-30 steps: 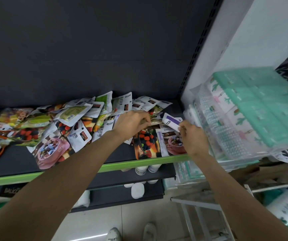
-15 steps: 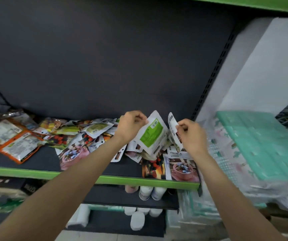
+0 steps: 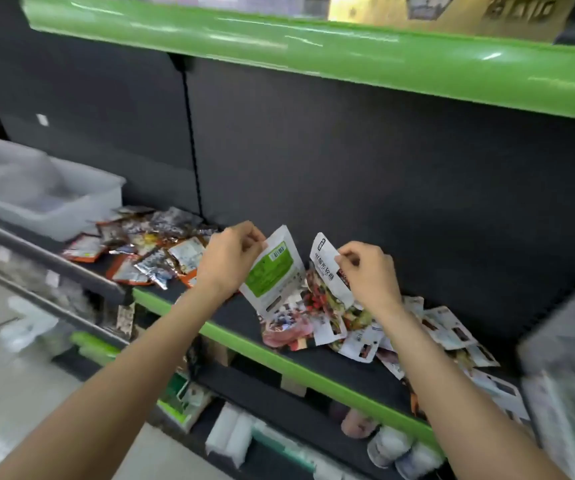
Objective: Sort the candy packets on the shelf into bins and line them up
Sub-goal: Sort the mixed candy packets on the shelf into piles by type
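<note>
My left hand (image 3: pixel 229 259) pinches the top corner of a white candy packet with a green label (image 3: pixel 272 271), held upright above the shelf. My right hand (image 3: pixel 369 275) pinches the top of a second white packet with fruit pictures (image 3: pixel 327 271) beside it. Under and to the right of both hands lies a loose heap of white candy packets (image 3: pixel 376 337) on the dark shelf with a green front edge (image 3: pixel 279 358). Further left sits a pile of orange and silver packets (image 3: pixel 147 251). A clear plastic bin (image 3: pixel 54 195) stands at the far left.
A green-edged shelf (image 3: pixel 314 53) hangs overhead. Below the working shelf stand white bottles and jars (image 3: pixel 393 448) and boxed goods (image 3: pixel 182 400). Wrapped goods (image 3: pixel 566 393) crowd the right edge. Bare dark shelf shows between the two packet piles.
The view has swung left and upward, bringing the clear bin and the upper shelf into sight. Both hands have lifted a packet each off the heap and carried them left.
</note>
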